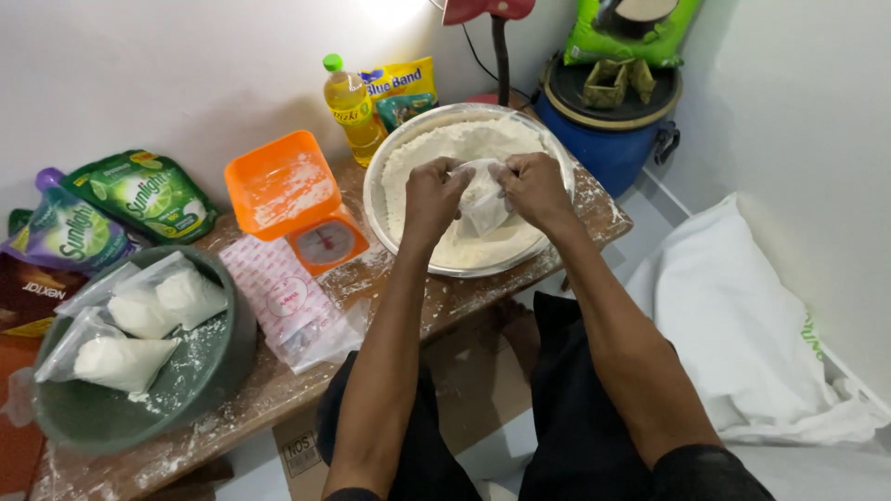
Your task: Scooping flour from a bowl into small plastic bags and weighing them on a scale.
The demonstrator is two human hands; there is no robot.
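My left hand and right hand pinch the thin plastic bag over the flour bowl; it feels soft, slippery, best gripped at its rim.

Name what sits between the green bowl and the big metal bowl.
In the head view: an orange scale and a stack of plastic bags on the wooden table.

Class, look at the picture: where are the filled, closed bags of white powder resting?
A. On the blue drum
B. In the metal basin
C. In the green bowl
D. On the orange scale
C: three filled bags lie in the green bowl at the left, while the orange scale carries no bag.
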